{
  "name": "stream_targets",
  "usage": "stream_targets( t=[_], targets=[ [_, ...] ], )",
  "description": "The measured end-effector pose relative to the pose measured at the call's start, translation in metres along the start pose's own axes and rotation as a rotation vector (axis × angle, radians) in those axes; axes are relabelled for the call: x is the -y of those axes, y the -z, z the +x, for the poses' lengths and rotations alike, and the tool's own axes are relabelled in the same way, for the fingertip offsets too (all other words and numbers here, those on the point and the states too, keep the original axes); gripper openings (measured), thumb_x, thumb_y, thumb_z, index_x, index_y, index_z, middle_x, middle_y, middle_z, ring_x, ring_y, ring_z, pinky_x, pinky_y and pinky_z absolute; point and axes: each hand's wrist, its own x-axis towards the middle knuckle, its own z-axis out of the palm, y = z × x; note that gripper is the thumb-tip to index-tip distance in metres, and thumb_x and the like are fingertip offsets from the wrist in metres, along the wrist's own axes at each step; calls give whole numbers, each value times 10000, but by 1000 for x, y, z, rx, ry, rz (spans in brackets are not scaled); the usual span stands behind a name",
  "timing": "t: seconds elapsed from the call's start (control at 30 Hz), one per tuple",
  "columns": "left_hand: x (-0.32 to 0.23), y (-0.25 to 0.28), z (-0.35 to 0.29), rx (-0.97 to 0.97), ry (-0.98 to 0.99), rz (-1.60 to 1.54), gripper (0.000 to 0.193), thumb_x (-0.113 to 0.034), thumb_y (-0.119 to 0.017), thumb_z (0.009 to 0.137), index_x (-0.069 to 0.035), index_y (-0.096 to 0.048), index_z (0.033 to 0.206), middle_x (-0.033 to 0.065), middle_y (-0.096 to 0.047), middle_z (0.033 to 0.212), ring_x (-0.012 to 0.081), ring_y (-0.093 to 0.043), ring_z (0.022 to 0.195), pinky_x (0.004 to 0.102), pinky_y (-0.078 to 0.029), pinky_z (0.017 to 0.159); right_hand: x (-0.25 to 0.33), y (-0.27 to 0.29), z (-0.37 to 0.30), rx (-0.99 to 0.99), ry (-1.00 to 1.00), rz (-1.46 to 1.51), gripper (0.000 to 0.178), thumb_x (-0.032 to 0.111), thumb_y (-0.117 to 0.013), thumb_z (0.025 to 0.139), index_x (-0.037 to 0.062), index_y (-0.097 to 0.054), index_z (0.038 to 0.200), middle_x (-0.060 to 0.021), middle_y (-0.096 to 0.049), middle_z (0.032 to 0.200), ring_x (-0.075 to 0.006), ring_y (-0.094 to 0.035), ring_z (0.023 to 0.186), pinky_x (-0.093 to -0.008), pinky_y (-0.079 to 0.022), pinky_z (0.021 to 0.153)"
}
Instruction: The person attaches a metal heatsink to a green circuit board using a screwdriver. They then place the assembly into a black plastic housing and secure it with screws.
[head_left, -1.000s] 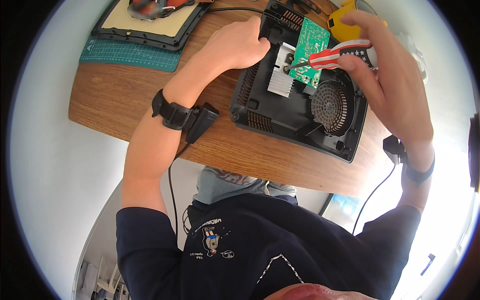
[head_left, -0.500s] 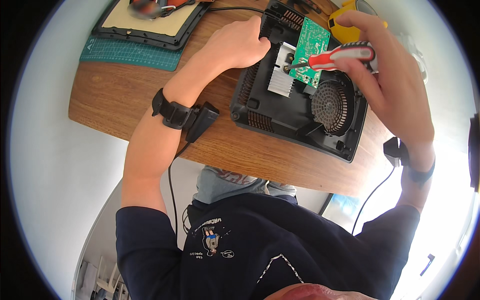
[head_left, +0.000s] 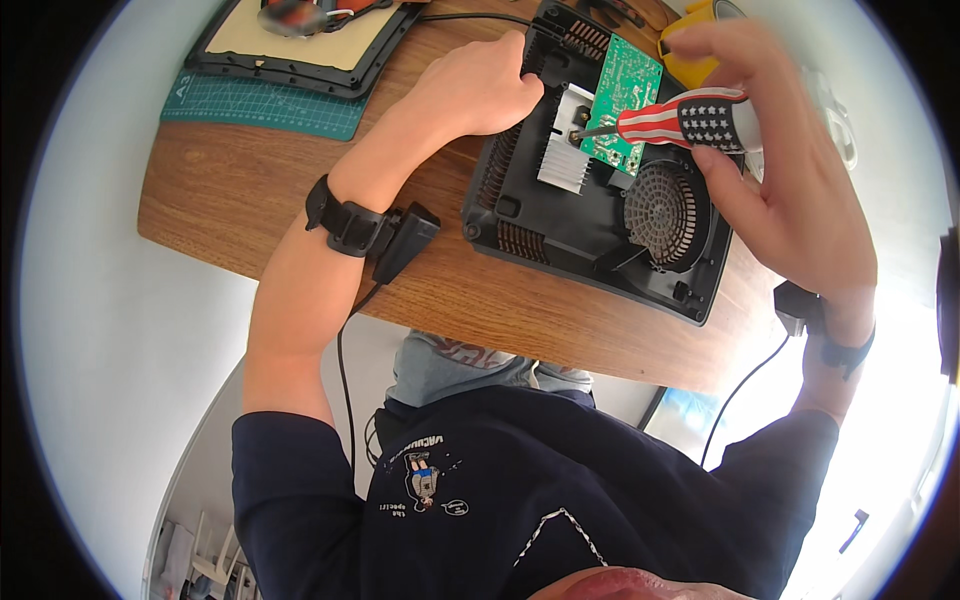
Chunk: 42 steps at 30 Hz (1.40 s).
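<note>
A screwdriver (head_left: 690,118) with a red, white and dark star-patterned handle lies slantwise in my right hand (head_left: 785,140). Its butt is against the palm, the thumb touches the handle's near side, and the raised forefinger stands off it. The shaft's tip meets a screw spot on a finned silver heat sink (head_left: 562,165), beside a green circuit board (head_left: 625,85). Both parts sit in a black plastic housing (head_left: 530,220) with a round fan grille (head_left: 664,212). My left hand (head_left: 490,85) is closed at the housing's left edge; its fingertips are hidden.
At the far left a black-framed panel (head_left: 300,60) with wiring lies partly on a green cutting mat (head_left: 260,108). A yellow object (head_left: 695,60) stands behind my right hand. Cables hang from both wrist devices. The wooden table (head_left: 220,185) ends close to my body.
The screwdriver's handle has turned, showing its starred side now. My right thumb has shifted off the red part, and the right hand has moved slightly right. My left hand is nearly still.
</note>
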Motion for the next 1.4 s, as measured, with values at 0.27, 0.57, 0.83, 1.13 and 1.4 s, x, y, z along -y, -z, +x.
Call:
stream_targets(
  t=[0.27, 0.57, 0.83, 1.13, 1.4],
  targets=[
    [-2, 0, -1, -13, -5, 5, 383, -324, -525, 969, 20, -554, 1136, 254, -700, 1005, 432, -665, 955, 515, -499, 827, -3, -10, 1, -113, -53, -17, 501, 45, -672, 928, 23, -484, 1392, -112, -642, 1165, -242, -645, 1028, -343, -534, 860],
    [0, -2, 2, -7, -1, -6, 385, -330, -531, 972, 16, -562, 1139, 255, -702, 1025, 436, -663, 974, 524, -494, 832, -11, -19, -1, -21, 136, 115, 459, -110, -583, 892, -2, -524, 1335, -192, -583, 1372, -294, -614, 1221, -355, -495, 1022],
    [-7, 4, 0, 36, 10, 11, 417, -312, -515, 962, 39, -581, 1177, 236, -718, 1038, 415, -684, 987, 511, -524, 852, -35, -40, -13, -120, 110, 555, 475, -84, -573, 948, -13, -445, 1400, -213, -590, 1323, -341, -602, 1278, -421, -520, 1075],
    [-1, 2, 2, 28, 4, 34, 408, -298, -509, 953, 35, -594, 1173, 232, -717, 1064, 410, -685, 1014, 509, -532, 871, -28, -62, -15, -363, -28, 629, 485, -8, -556, 1021, -19, -385, 1474, -202, -605, 1236, -305, -631, 1202, -417, -557, 1026],
    [-1, 2, 4, 39, -1, 28, 412, -311, -512, 961, 30, -577, 1183, 244, -714, 1054, 415, -685, 1013, 518, -529, 871, -40, -59, 9, -416, -76, 810, 580, 168, -662, 1000, -26, -377, 1466, -106, -571, 1117, -193, -604, 1066, -338, -528, 935]
  ],
)
